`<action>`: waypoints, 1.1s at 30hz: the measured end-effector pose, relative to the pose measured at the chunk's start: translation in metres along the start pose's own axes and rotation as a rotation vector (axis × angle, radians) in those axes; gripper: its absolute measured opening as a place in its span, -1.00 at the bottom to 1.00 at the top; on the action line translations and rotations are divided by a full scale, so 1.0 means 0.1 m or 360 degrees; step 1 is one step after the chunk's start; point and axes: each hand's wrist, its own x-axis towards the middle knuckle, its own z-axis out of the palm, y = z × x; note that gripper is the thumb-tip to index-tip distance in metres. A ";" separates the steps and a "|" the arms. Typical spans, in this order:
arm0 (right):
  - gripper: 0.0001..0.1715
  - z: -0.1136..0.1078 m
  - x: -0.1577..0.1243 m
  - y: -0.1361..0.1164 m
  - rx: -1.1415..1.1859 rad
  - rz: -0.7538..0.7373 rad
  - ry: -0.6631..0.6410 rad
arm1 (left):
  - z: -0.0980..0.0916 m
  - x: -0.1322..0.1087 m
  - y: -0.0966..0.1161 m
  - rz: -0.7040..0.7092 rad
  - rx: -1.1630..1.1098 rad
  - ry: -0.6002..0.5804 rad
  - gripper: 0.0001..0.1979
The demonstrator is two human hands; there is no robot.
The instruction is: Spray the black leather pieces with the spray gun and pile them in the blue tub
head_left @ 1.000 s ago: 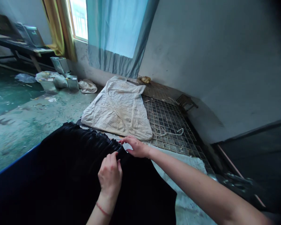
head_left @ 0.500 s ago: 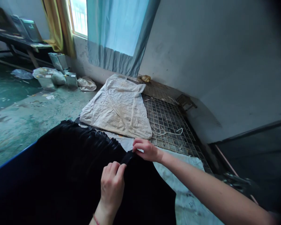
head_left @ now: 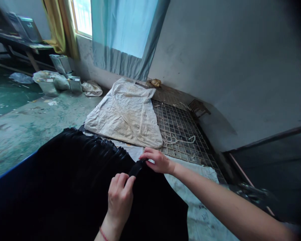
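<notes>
A large black cloth [head_left: 85, 180], gathered into ruffles along its far edge, spreads across the lower part of the view. My left hand [head_left: 120, 194] is closed on a band at that edge, thumb and fingers pinching it. A little farther off and to the right, my right hand [head_left: 157, 160] pinches the same edge between thumb and forefinger. A short flat strip of the band stretches between the two hands. The cloth is so dark that its folds, and whether it is a garment, cannot be made out.
Beyond the cloth a stained white sheet [head_left: 125, 113] lies beside a metal grid [head_left: 178, 124] with rope [head_left: 173, 138] on it. Pale sacking [head_left: 203, 207] lies under my right arm. Metal tins [head_left: 75, 84] and plastic bags stand by the wall under a curtained window.
My right hand's fingers have shifted slightly left along the band's edge. My left hand keeps its pinch, and the view has moved only slightly.
</notes>
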 end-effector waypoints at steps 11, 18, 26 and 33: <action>-0.71 -0.05 0.06 -0.02 0.0015 0.0065 -0.0213 | 0.01 0.05 -0.03 -0.0136 -0.0139 -0.0025 -0.80; -0.79 -0.11 0.08 0.01 -0.0060 0.0059 -0.0184 | -0.02 0.08 0.02 -0.0145 -0.0207 0.0036 -0.78; -0.87 -0.30 -0.02 -0.06 -0.0045 0.0760 0.0602 | -0.09 0.29 -0.37 -0.0754 -0.0054 -0.0142 -0.84; -0.67 -0.79 -1.90 -0.66 -0.0164 0.1342 0.0742 | -0.40 0.37 0.54 -0.0279 0.0007 -0.0218 -0.77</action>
